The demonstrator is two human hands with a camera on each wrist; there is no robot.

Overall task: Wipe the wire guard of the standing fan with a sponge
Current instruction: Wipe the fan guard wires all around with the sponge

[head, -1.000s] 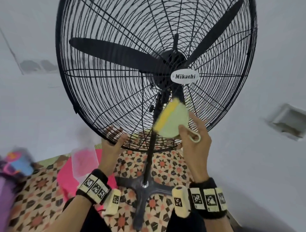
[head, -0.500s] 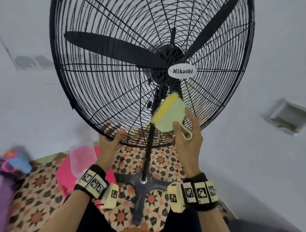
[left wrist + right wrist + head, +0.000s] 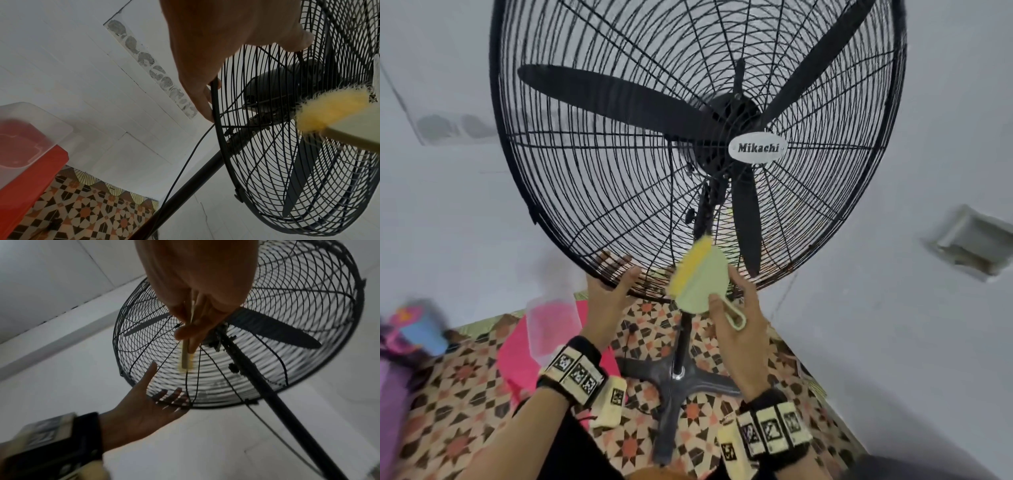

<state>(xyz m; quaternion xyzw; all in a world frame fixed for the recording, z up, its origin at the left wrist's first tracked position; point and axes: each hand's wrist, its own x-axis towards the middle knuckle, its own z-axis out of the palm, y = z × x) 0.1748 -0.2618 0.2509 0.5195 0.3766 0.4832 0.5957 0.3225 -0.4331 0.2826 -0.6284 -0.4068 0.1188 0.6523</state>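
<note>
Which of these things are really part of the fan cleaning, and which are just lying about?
Part of the job:
- wire guard
- sponge, held by the right hand
- left hand, holding the guard's lower rim

Lying about:
- clear plastic tub
- pink box
- patterned floor mat

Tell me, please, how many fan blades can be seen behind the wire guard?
3: one blade reaching left, one toward upper right, one hanging down beside the sponge.
</note>
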